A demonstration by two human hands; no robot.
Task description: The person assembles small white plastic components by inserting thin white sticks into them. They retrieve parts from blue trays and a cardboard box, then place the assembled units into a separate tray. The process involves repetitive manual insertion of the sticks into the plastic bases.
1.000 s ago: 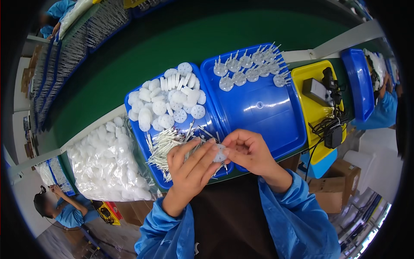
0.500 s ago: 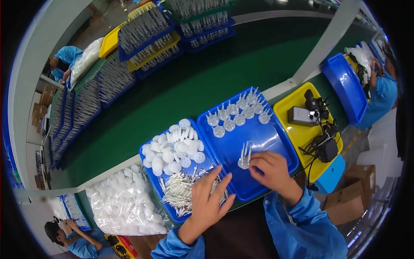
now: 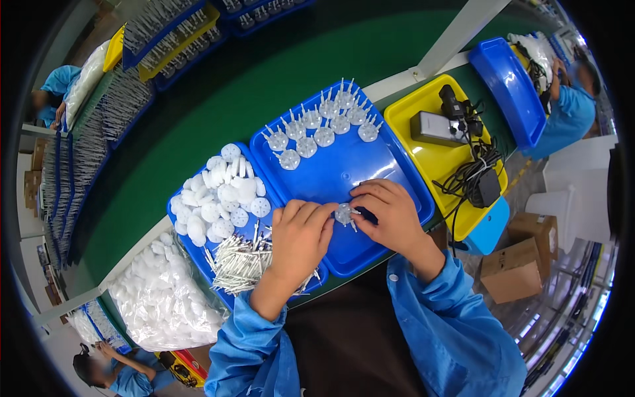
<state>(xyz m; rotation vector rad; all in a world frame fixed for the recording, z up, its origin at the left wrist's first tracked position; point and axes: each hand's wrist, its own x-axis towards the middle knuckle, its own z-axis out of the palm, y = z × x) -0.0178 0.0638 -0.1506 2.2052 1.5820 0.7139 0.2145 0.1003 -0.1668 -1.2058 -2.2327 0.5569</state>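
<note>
Over the front of the large blue tray (image 3: 360, 169), my two hands meet at a small clear round disc with thin prongs (image 3: 343, 214). My right hand (image 3: 391, 215) pinches its right side between thumb and fingers. My left hand (image 3: 299, 239) is closed at its left side, fingertips against the rim. Several similar pronged discs (image 3: 324, 136) stand in rows at the tray's far end, prongs up. In the blue tray to the left are white perforated discs (image 3: 228, 192) and a heap of thin white-and-metal sticks (image 3: 239, 264), partly hidden by my left hand.
A yellow tray (image 3: 413, 109) to the right holds a grey box (image 3: 436, 128) and black cables with an adapter (image 3: 488, 188). A clear bag of white pieces (image 3: 165, 298) lies at left. Stacked trays of pronged parts (image 3: 175, 40) stand far left. Other people in blue sit around.
My left hand has come from above the sticks to the pronged disc in my right hand, closing its fingers. The disc is now turned differently. The whole view has shifted.
</note>
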